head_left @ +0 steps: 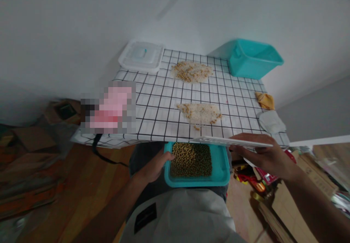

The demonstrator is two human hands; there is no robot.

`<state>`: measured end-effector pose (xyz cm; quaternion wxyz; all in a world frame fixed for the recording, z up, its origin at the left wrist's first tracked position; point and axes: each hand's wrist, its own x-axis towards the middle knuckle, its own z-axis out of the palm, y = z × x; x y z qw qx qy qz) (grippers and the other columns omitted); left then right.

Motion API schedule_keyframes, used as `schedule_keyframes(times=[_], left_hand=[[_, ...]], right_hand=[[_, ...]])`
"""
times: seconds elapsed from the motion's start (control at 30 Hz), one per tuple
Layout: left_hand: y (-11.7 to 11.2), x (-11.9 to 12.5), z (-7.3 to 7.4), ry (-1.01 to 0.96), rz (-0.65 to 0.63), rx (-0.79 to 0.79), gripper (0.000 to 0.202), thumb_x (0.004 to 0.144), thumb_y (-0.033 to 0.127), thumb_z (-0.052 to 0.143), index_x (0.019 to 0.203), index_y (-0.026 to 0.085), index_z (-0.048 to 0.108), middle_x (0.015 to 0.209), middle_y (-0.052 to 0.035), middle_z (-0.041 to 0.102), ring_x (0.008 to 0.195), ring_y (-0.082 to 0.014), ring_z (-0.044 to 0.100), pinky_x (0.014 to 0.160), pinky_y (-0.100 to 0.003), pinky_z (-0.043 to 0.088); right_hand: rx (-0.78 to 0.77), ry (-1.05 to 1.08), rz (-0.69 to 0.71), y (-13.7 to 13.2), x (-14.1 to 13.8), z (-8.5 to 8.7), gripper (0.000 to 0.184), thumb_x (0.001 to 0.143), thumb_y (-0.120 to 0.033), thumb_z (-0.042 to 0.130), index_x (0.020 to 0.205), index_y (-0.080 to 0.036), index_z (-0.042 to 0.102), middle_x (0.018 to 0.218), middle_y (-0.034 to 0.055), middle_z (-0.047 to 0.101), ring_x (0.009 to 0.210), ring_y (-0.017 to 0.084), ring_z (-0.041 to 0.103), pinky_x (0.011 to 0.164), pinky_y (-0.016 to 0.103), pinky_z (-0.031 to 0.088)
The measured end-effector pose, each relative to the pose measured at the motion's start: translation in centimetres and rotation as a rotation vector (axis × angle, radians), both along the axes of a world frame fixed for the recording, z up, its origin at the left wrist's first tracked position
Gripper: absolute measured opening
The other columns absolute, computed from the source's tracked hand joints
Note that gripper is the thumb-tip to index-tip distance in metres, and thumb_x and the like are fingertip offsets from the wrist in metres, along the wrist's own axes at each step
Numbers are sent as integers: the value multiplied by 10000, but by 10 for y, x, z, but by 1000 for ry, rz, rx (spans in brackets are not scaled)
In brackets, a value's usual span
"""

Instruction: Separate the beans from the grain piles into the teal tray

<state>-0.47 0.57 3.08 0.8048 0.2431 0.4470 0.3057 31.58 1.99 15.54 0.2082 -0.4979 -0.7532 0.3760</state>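
A teal tray [222,170] full of yellow and green beans [191,159] rests on my lap, just below the table's front edge. My left hand [155,166] grips the tray's left rim. My right hand [262,155] holds a flat white board [226,141] level over the tray's far edge, fingers curled under it. On the table with its black-and-white grid cloth [161,104] lie two piles of mixed rice and beans, one near [201,113] and one far [191,71].
A white lidded box [141,55] stands at the table's back left, a teal bin [251,58] at the back right. A yellow cloth [265,100] and a grey cloth [271,122] lie on the right edge. Cardboard and clutter fill the floor on both sides.
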Motion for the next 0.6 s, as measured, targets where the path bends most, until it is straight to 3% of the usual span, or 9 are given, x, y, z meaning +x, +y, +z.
schedule_keyframes(times=[0.2, 0.37, 0.6], left_hand=[[1, 1, -4, -14, -4, -45, 427, 765, 222, 602, 1189, 185, 633, 997, -52, 776, 1040, -291, 665, 927, -378, 471], [1, 1, -5, -33, -15, -50, 408, 762, 238, 608, 1163, 174, 654, 1012, -65, 774, 1048, -309, 663, 923, -393, 472], [1, 1, -6, 34, 19, -9, 340, 743, 212, 611, 1073, 179, 684, 1016, -56, 769, 1144, -306, 601, 961, -367, 442]], right_hand=[[79, -41, -304, 3, 14, -7, 228, 847, -375, 682, 1050, -279, 718, 966, 9, 759, 814, 244, 711, 632, 329, 585], [30, -19, -246, 11, 12, -12, 226, 852, -410, 669, 1025, -276, 722, 956, 4, 761, 801, 241, 712, 641, 336, 589], [44, -48, -164, 7, 10, -2, 162, 869, -375, 655, 1008, -320, 718, 921, -7, 753, 758, 226, 696, 633, 333, 573]])
